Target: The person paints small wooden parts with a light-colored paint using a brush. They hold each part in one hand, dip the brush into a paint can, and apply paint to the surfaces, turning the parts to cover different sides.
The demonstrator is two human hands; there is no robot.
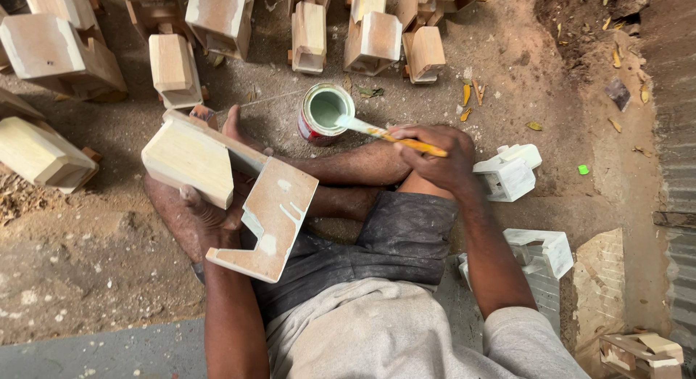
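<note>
Wooden piece [217, 190] sits gripped in the left hand [210, 219] over the lap, while the right hand [435, 158] clutches a paintbrush [384, 134] dipped toward the paint can [324, 114] on the floor.

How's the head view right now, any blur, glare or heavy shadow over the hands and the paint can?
Head view: even daylight, soft shadows, no glare; left hand, wooden piece and paint can sharp; right hand clear, brush tip slightly soft.

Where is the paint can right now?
In the head view, the paint can stands open on the dirt ground just above centre, beyond the person's crossed legs, with the brush in the right hand dipping its tip in.
</note>
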